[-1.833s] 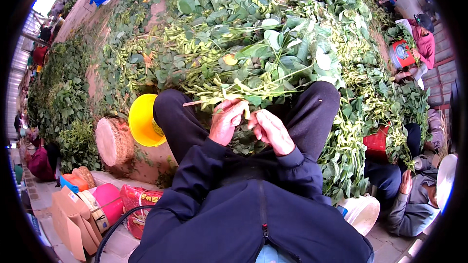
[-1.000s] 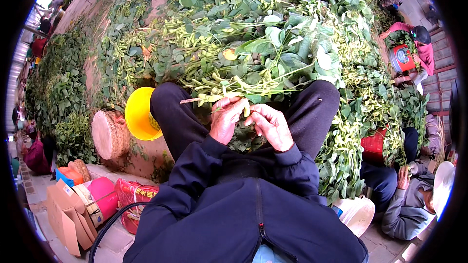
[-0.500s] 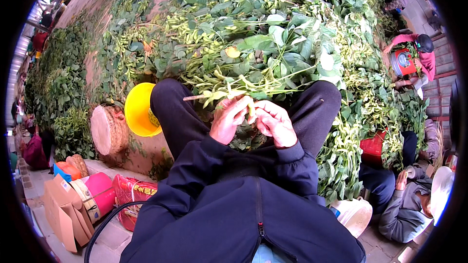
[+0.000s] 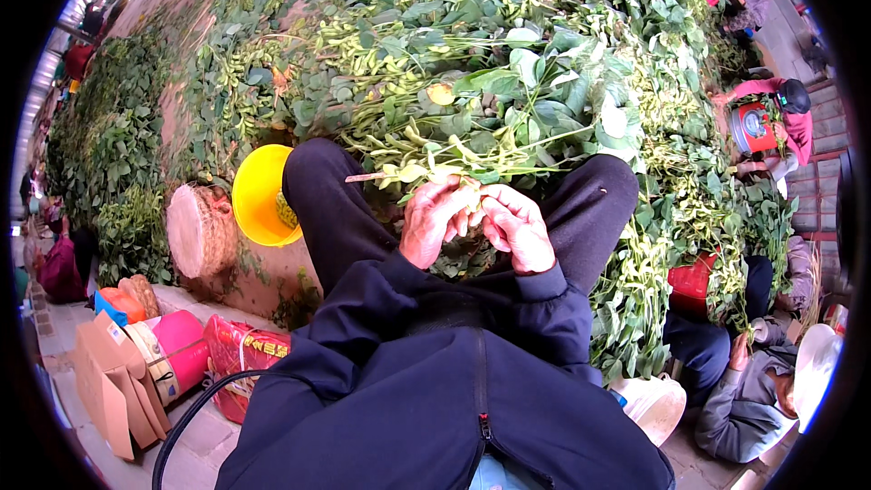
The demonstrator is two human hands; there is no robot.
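Note:
My left hand and my right hand meet between my knees, both with closed fingers. They pinch a green bean pod from either side; the fingertips partly cover it. Just beyond them a cut bean plant with many green pods lies across my lap, its bare brown stem end pointing left. Beside my left knee a yellow bucket leans toward me, with green beans visible inside.
Heaps of leafy bean plants spread ahead. At left are a round woven stool, a cardboard box and a red bag. Several people sit at the right, near a red bucket and a white bucket.
My fingers have shifted on the pod: it stood upright between them before and is now more covered, with the hands slightly closer. At right, a person's hand now holds some greenery.

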